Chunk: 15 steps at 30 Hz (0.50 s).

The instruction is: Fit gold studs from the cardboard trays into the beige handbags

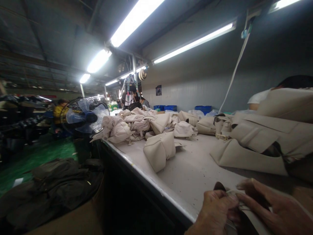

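Observation:
At the bottom right, my left hand (215, 209) is closed in a pinch on a thin pale strip (236, 195) that lies over a dark piece (244, 225) of material. My right hand (276, 212) rests beside it with fingers curled over the same strip and dark piece. Both hands sit at the near edge of the white worktable (190, 169). A beige bag (160, 150) lies alone on the table ahead of my hands. What exactly the dark piece is cannot be made out.
A heap of beige bag parts (137, 124) covers the table's far end, and large beige bags (269, 137) are stacked at right, with a person behind them. A blue floor fan (84, 116) stands left of the table. Dark bags (56, 186) lie on the floor.

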Available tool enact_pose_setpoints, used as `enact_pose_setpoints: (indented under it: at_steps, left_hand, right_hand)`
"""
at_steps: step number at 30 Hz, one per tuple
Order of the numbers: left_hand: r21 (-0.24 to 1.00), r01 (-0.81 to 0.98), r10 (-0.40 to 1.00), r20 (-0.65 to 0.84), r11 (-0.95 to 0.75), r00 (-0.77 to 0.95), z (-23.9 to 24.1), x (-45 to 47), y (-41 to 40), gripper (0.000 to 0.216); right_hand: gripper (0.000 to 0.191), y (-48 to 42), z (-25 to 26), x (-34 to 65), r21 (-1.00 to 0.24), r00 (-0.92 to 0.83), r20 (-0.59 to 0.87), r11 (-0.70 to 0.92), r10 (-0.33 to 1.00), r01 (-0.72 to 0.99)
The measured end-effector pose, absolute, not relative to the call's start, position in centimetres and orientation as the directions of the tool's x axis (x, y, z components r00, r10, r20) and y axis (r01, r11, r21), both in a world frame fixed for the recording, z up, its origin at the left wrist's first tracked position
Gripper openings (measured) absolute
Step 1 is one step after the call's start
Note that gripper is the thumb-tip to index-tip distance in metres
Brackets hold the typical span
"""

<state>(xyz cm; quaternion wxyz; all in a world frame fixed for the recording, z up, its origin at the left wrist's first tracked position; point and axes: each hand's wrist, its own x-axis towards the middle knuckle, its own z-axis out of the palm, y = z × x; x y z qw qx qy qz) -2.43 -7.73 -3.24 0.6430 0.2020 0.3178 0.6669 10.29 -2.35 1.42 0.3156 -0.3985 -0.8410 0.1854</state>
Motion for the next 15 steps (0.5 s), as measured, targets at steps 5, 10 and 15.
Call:
enact_pose_setpoints:
  at_steps: [5,10,15]
  left_hand:
    - [0.726,-0.687,0.992,-0.079,-0.009,-0.097,-2.1,-2.1,-9.1,0.049]
    - [0.709,-0.705,0.997,-0.061,0.017,-0.037,-2.2,-2.2,-10.2,0.043]
    - [0.719,-0.693,0.998,-0.044,0.058,0.038,-2.2,-2.5,-10.6,0.036]
  right_hand:
    - [0.029,-4.4,2.0,10.0,-0.485,-0.469,0.501,0.685,0.727,0.544]
    - [0.03,-5.3,2.2,10.0,-0.449,-0.442,0.506,0.663,0.741,0.598]
    - [0.027,-4.5,4.0,11.8,-0.562,-0.605,0.371,0.689,0.705,0.458]
